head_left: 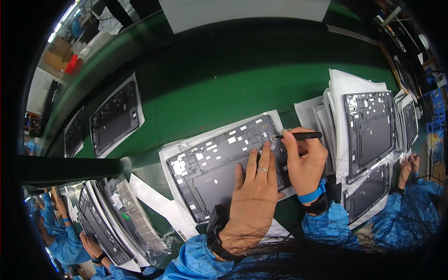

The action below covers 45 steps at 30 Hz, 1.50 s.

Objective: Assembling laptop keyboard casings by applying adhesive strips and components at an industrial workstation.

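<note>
A dark grey tablet housing with many small white stickers lies in front of me on white foam sheets. My left hand rests on its right half, palm down, fingers stretched out, with a ring on one finger. A black pen sits between the thumb and fingers of my right hand. Its tip points left, at the housing's upper right part; whether it touches the surface I cannot tell. The housing's lower right part is hidden beneath my hands.
To the right, housings lie stacked with white sheets. Two wrapped housings are on the green belt at the far left. Lower left are another stack, a clear plastic bag and a co-worker's hand. Another person's hands are at right.
</note>
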### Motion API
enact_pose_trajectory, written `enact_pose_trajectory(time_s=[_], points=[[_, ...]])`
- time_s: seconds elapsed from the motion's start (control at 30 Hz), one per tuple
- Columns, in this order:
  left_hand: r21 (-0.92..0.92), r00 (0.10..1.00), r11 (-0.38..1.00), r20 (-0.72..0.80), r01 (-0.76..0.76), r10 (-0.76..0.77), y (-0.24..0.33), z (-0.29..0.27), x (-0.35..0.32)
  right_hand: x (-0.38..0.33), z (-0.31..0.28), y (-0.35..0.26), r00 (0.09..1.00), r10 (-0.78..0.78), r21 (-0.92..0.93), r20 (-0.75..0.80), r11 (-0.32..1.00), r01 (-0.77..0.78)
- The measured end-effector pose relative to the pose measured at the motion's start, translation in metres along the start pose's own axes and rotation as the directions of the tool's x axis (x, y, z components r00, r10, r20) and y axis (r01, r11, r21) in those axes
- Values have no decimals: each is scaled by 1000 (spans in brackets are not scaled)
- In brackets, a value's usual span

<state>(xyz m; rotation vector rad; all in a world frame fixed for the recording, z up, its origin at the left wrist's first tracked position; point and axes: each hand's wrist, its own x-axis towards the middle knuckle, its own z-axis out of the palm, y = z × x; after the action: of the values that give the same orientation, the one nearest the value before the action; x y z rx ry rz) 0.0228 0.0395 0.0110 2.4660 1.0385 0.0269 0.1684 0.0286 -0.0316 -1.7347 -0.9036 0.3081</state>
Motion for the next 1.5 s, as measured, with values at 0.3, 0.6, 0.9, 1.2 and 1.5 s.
enact_pose_trajectory(time_s=[0.3, 0.6, 0.9, 1.2, 1.5], points=[[129, 991, 991, -133, 17, 0, 10, 5, 14, 3, -3, 2, 1000, 1, -11, 17, 1000, 0], [440, 990, 897, -141, 33, 33, 14, 18, 24, 0, -11, -10, 1000, 14, 32, 8, 999, -15], [458, 972, 889, -210, 3, 105, 8, 25, 19, -2, -10, -11, 998, 54, 311, -45, 950, -37], [229, 981, 970, -151, -88, 124, 4, 3, -24, -2, -14, 0, 988, 149, 466, -35, 877, -116], [332, 975, 939, -164, -91, 153, -29, 10, -3, -5, -14, -2, 993, 106, 428, -55, 901, -72]])
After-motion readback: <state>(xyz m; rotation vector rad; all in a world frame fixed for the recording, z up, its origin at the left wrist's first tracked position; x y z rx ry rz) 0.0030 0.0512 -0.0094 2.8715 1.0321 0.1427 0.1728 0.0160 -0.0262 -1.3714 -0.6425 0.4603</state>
